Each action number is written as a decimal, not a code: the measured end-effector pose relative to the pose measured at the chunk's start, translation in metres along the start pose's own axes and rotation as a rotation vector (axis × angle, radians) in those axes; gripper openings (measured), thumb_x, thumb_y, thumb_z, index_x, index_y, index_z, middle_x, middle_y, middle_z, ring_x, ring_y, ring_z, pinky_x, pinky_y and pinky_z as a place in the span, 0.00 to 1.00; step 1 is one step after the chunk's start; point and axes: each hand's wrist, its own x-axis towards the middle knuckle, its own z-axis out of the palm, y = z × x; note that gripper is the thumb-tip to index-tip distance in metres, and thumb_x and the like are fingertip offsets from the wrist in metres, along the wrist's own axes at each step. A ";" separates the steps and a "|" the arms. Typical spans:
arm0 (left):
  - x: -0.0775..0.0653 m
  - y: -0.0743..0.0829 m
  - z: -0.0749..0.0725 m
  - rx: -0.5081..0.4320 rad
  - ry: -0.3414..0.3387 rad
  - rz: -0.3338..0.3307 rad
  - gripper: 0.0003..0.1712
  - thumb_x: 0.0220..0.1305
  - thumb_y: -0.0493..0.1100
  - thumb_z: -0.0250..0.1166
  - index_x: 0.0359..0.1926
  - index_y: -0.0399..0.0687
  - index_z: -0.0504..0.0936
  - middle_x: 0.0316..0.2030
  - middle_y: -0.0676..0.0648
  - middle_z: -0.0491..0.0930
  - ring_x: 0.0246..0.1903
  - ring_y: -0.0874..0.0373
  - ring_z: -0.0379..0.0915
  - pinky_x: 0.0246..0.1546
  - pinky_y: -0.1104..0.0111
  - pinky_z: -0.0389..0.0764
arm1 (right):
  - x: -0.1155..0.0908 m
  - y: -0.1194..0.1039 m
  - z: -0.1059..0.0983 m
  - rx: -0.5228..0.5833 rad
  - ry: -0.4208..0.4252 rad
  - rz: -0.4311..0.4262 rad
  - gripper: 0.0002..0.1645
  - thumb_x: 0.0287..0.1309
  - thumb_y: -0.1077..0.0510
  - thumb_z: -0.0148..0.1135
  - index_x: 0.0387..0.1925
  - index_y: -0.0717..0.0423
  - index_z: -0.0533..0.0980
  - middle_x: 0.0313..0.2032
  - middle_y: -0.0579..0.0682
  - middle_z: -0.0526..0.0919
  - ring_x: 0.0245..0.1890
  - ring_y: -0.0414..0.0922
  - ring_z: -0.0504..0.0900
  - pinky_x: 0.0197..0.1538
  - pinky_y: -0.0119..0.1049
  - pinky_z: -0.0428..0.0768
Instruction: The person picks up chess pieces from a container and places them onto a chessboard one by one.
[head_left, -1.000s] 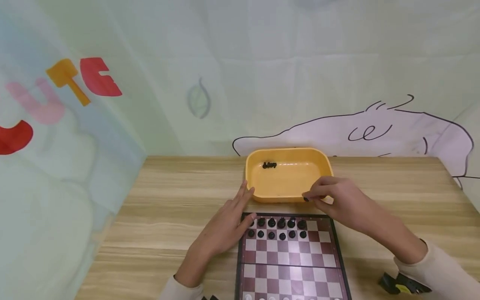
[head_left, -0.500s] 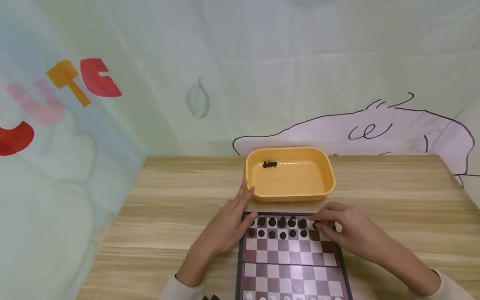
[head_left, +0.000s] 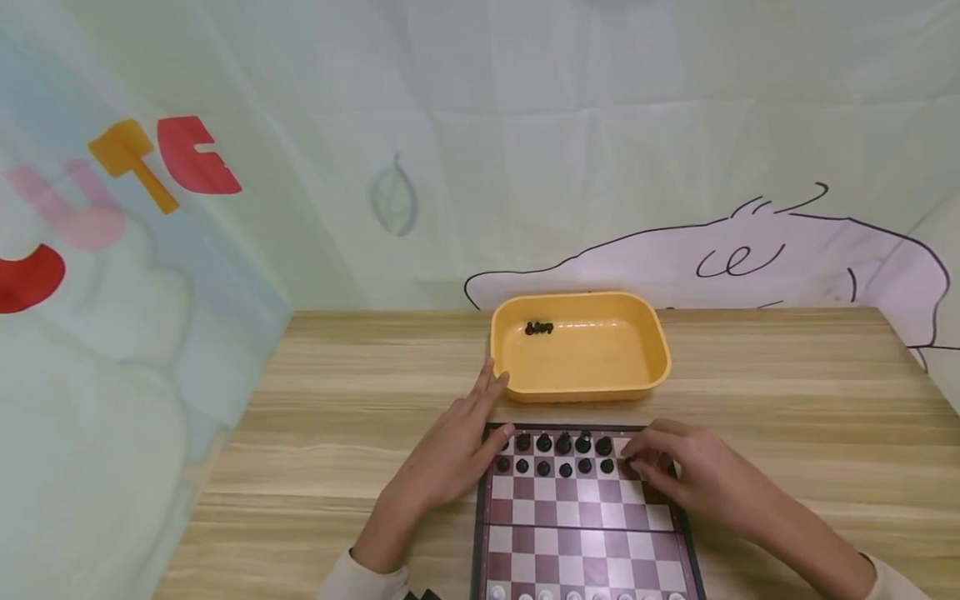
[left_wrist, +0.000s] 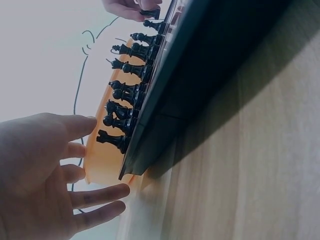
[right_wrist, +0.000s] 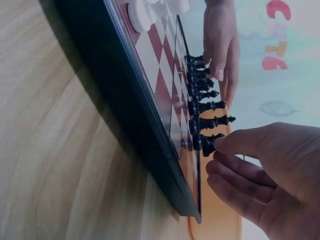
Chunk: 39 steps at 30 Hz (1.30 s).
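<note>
A chessboard (head_left: 555, 510) lies on the table, with two rows of black chess pieces (head_left: 563, 444) along its far side. My right hand (head_left: 701, 471) pinches a black pawn (right_wrist: 207, 145) between thumb and index finger, at the right end of the nearer black row. In the right wrist view the pawn's top is covered by the fingertips. My left hand (head_left: 453, 454) lies at the board's far left corner with fingers extended, its thumb over the corner piece. Its fingertips reach the near left side of the yellow tray (head_left: 585, 362). A black rook (left_wrist: 111, 140) stands near that hand.
Several black pieces (head_left: 539, 328) lie inside the tray at its back left. White pieces (head_left: 572, 595) line the board's near side, cut off by the frame. A patterned cloth backdrop (head_left: 450, 192) rises behind the wooden table (head_left: 322, 400).
My right hand has moved from the tray's near right edge down to the board, carrying the black pawn, then slightly nearer to the second row. The left hand has stayed put.
</note>
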 end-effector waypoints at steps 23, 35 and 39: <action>-0.001 0.000 -0.001 -0.009 0.006 0.007 0.39 0.70 0.59 0.48 0.74 0.70 0.38 0.73 0.57 0.30 0.66 0.53 0.51 0.59 0.54 0.61 | -0.003 0.001 0.005 -0.057 0.025 -0.061 0.13 0.49 0.60 0.67 0.36 0.39 0.78 0.34 0.32 0.78 0.30 0.28 0.73 0.31 0.26 0.76; -0.001 0.000 0.001 -0.010 -0.007 0.011 0.39 0.70 0.59 0.47 0.74 0.69 0.37 0.73 0.58 0.28 0.67 0.53 0.48 0.60 0.53 0.59 | -0.007 0.000 0.003 -0.090 -0.010 -0.005 0.13 0.52 0.54 0.66 0.41 0.37 0.78 0.36 0.31 0.78 0.31 0.28 0.73 0.33 0.28 0.76; -0.002 -0.001 0.001 -0.008 0.000 0.010 0.39 0.70 0.59 0.47 0.74 0.67 0.38 0.73 0.57 0.29 0.67 0.53 0.47 0.60 0.53 0.58 | -0.005 -0.003 -0.002 -0.076 -0.007 0.014 0.11 0.57 0.46 0.63 0.42 0.37 0.78 0.36 0.29 0.78 0.32 0.27 0.73 0.34 0.29 0.77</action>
